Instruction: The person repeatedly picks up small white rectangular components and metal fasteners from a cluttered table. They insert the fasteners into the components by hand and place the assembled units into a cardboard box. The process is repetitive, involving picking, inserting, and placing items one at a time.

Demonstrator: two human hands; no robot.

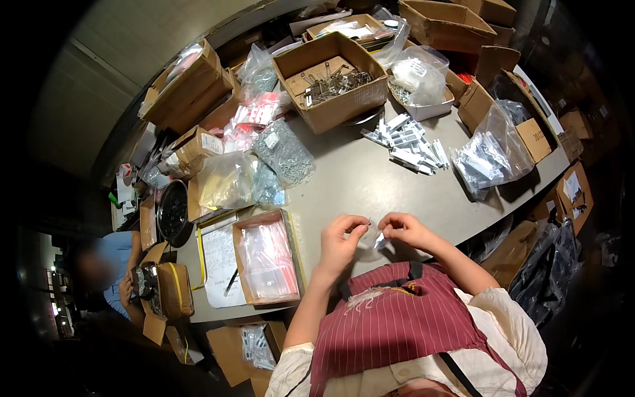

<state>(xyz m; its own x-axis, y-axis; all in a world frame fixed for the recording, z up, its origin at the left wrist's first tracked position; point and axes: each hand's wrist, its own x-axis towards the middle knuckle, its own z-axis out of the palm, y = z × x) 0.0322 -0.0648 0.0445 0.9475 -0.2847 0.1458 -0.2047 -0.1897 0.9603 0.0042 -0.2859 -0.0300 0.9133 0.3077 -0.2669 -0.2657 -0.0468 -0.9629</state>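
A small clear bag (379, 241) hangs just over the near edge of the worktop (331, 185), between the two hands. The right hand (402, 229) has its fingers bent and pinched shut on it. The left hand (344, 238) pinches a tiny thing (370, 223), too small to make out. To the left, a low cardboard box (261, 218) holds flat clear bags with red edges. Past it, a plastic bag (286, 153) is full of little metal parts. Farther back, a big cardboard box (347, 106) holds brownish metal pieces. On the right, a see-through bag (489, 162) holds white and gray pieces.
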